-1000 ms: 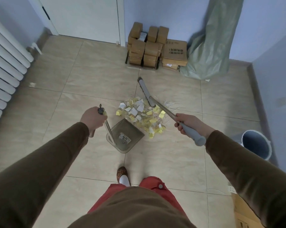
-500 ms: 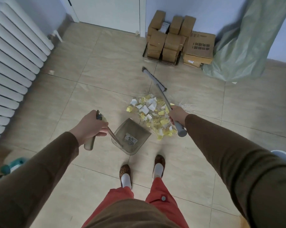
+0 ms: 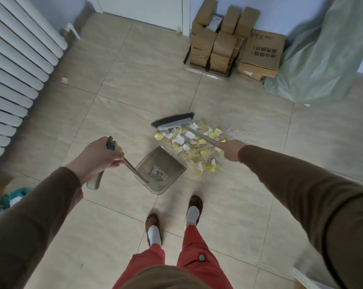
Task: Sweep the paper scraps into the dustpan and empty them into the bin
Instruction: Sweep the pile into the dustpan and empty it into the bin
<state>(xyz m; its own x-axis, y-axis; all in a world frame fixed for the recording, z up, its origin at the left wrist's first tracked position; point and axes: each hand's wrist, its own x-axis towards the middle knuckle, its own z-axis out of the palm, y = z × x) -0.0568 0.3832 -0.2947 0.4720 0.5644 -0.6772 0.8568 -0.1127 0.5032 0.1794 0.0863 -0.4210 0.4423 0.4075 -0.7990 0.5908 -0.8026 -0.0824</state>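
A heap of yellow and white paper scraps lies on the tiled floor. My left hand grips the long handle of a translucent grey dustpan, whose mouth faces the heap at its near left. My right hand is closed around the handle of a broom; the grey broom head with dark bristles rests on the floor at the far left edge of the heap. The bin is out of view.
A white radiator lines the left wall. Stacked cardboard boxes and a green sack stand against the far wall by a door. My feet are just behind the dustpan. Clutter lies at the left edge.
The broom head has swung from pointing away beyond the heap to lying crosswise at its far left edge. My view has shifted left, so the blue bin at the right is gone from sight.
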